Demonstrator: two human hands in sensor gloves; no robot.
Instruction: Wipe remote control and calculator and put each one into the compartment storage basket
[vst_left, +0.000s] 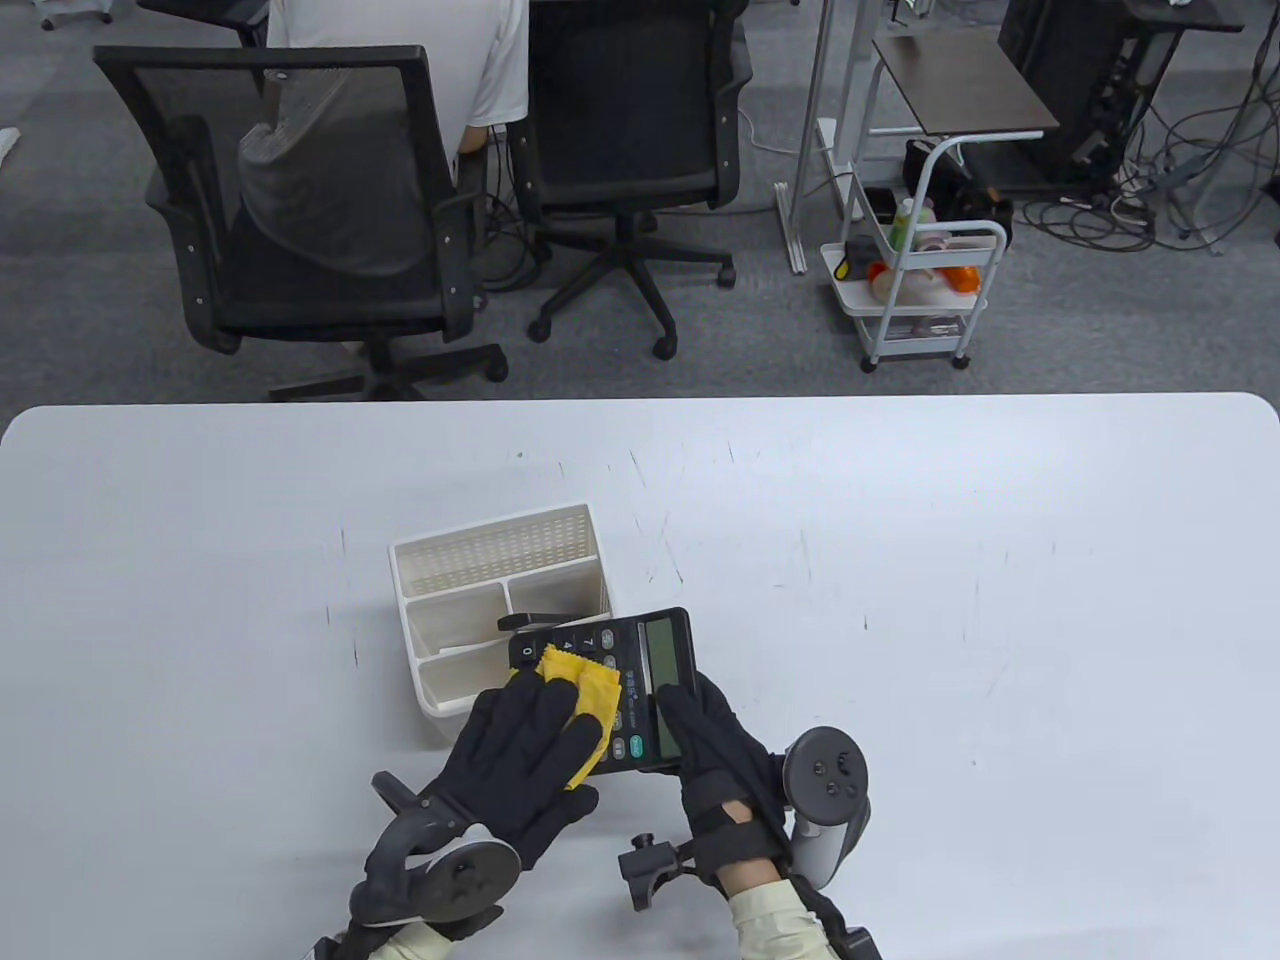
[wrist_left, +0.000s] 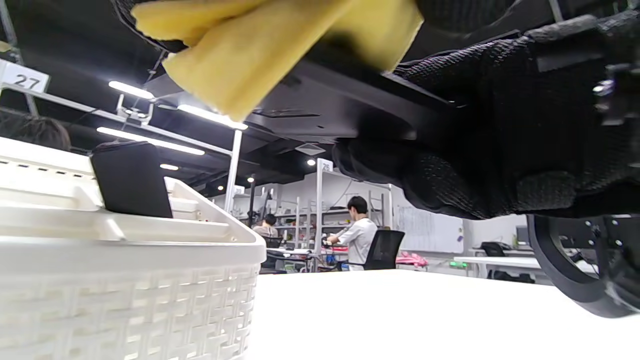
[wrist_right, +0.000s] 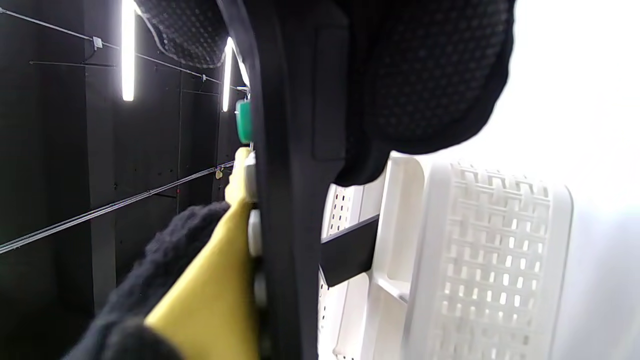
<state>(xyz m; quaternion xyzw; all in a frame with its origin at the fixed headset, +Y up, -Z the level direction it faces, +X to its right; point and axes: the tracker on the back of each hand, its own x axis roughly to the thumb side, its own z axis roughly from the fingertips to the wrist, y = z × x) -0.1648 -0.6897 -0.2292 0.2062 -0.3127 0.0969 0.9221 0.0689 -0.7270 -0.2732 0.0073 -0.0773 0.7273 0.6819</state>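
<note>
Calc sits low centre of the table view, held up off the bench, just right of the basket and overlapping its right edge in the frame. Its long axis runs roughly top-to-bottom of the frame, display side to the right, keys to the left.

R hand comes in from below-right; its grip is curled round the calc's lower right edge, fingers underneath and thumb on the face by the display. L hand comes in from below-left, fingers laid out fairly straight, pressing the yellow cloth flat onto the keypad. Whether its thumb pinches the cloth, can't tell.

Remote: a dark slab standing in the basket's right-hand compartment, top end poking above the rim. L wrist view confirms it upright inside; so that half looks done.

Step in hand, as I judge it: wiping the calc face, w/ cloth on the key side. Display strip at the right looks uncovered by cloth for now.

Key relation for the drop-in: basket lies up and left of the calc, nearly touching in the frame, L hand side nearer. But R hand has the hold, so it would likely carry. The front-left compartments look free. Calc's long axis would prob need tipping end-down to fit a slot, and the remote's compartment may be too tight to share.
</note>
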